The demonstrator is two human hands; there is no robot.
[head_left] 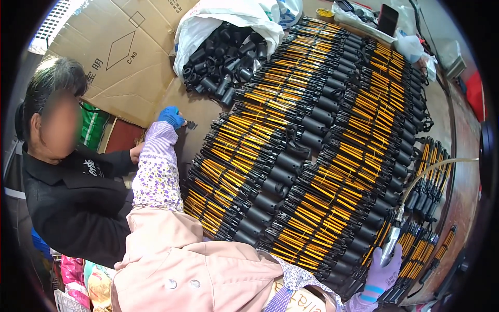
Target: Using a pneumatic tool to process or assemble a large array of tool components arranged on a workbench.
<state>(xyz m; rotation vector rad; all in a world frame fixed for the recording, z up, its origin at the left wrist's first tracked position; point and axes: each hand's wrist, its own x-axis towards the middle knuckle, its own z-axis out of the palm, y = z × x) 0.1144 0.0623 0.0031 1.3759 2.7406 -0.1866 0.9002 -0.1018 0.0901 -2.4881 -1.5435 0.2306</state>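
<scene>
My left hand, in a blue glove, is stretched out to the left beside the large carton. Its fingers are bent together next to a small dark patch; what they hold, if anything, is too small to tell. At the lower right my right hand, in a lilac glove, grips a silver air tool with a clear hose leading from it. Close by lie bundles of folded umbrella frames, with orange ribs and black handles, packed in long rows.
A white plastic bag spills loose black handles at the top. A co-worker in a black jacket sits at the left by a cardboard carton. A phone stands at a white tray. Smaller bundles lie at the right.
</scene>
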